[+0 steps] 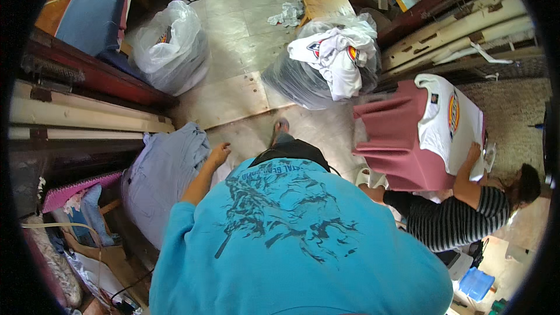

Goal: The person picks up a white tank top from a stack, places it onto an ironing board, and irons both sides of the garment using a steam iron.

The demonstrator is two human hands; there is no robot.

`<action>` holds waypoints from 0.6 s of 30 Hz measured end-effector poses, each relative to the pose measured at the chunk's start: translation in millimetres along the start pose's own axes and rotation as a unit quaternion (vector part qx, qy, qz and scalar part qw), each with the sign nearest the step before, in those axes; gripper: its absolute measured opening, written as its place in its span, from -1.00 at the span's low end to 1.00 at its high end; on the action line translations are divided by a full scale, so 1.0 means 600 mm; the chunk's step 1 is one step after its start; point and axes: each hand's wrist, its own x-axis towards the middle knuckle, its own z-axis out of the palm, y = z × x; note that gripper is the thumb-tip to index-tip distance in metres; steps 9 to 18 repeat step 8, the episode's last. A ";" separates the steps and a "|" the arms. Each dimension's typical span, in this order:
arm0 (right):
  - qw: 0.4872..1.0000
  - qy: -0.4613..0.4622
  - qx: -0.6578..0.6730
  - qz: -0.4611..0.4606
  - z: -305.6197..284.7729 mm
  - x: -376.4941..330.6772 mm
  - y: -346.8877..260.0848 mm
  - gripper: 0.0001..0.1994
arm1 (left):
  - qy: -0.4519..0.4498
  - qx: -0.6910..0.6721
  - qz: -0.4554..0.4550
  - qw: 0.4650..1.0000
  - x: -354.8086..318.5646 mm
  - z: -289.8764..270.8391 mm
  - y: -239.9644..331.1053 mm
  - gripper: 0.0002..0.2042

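My left hand [220,153] hangs at my left side, fingers loosely bent and nothing visible in them. Close beside it stands a large bulging bundle [166,178] wrapped in grey-blue cloth; the hand is at its right edge, and I cannot tell whether they touch. My own blue T-shirt [303,245] with a dark print fills the lower middle. The right hand and forearm do not show. One of my feet [281,125], in a sandal, is on the tiled floor ahead.
Ahead stand a clear plastic bag [172,52] on the left and a dark plastic sack [303,84] topped with white T-shirts [335,58]. At right, a seated co-worker [452,216] has a hand on a white T-shirt [449,125] over a maroon-draped table [388,146]. Door frames flank the passage.
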 end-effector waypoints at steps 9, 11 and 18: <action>0.985 -0.027 0.113 -0.125 -0.018 0.222 -0.269 -0.62 | -0.004 -0.182 -0.038 0.983 0.163 -0.125 0.116 -0.61; 0.985 -0.027 0.113 -0.125 -0.018 0.222 -0.269 -0.62 | -0.004 -0.182 -0.038 0.983 0.163 -0.125 0.116 -0.61; 0.985 -0.027 0.113 -0.125 -0.018 0.222 -0.269 -0.62 | -0.004 -0.182 -0.038 0.983 0.163 -0.125 0.116 -0.61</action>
